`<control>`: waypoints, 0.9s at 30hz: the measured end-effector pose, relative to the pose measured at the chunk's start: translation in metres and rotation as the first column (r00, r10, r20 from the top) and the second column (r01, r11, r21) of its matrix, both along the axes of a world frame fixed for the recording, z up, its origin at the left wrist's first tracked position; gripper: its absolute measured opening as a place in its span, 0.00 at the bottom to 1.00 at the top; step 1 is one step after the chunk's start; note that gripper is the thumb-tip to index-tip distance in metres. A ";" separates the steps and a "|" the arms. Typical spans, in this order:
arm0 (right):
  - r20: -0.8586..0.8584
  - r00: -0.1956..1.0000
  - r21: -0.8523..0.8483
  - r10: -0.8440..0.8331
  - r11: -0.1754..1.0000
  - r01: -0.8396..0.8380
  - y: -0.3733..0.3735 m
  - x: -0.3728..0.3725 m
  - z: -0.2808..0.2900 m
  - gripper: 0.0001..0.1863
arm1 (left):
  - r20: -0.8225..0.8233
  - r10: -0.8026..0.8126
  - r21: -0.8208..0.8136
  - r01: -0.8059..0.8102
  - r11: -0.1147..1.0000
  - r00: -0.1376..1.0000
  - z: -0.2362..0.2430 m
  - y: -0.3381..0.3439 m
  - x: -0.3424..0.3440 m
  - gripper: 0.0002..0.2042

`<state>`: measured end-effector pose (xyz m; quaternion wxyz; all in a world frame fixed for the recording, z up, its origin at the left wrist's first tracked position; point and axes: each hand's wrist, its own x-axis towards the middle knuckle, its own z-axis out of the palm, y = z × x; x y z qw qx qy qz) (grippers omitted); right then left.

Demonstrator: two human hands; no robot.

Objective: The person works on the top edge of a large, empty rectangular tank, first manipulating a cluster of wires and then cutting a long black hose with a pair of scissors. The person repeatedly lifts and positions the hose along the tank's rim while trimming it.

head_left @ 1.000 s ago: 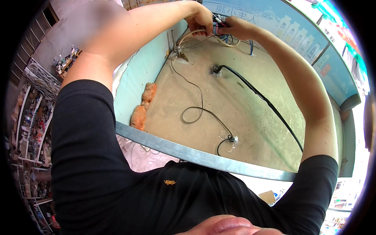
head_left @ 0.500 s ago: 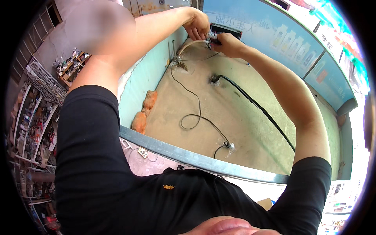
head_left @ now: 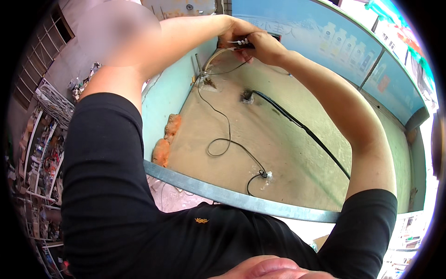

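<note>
Here, a white wire (head_left: 233, 42) runs crosswise, pointing left.

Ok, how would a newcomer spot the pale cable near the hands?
Start at the near metal rail and follow the pale green left wall to its far end. There, the pale cable curves up toward the left hand. It is cream-coloured and thicker than the thin dark cord looping across the tan base.

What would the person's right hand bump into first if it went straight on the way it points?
Most likely the left hand: the right hand points leftward at it, and they overlap in view, so depth is unclear.
</note>
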<state>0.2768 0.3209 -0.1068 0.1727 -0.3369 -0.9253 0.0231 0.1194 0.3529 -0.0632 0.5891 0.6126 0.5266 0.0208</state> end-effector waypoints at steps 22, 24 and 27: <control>-0.234 0.972 -0.753 -0.030 0.638 -0.162 0.017 0.049 0.028 0.36 | -0.055 -0.208 -0.034 0.207 0.978 0.977 0.004 0.009 -0.007 0.20; -0.176 0.984 -0.659 -0.011 0.744 -0.109 0.015 0.050 0.036 0.36 | -0.077 -0.192 0.006 0.193 0.981 0.978 0.005 0.006 -0.009 0.17; -0.208 0.977 -0.509 -0.045 0.858 -0.069 0.009 0.048 0.039 0.32 | -0.132 -0.179 0.048 0.187 0.981 0.975 0.005 0.003 -0.014 0.15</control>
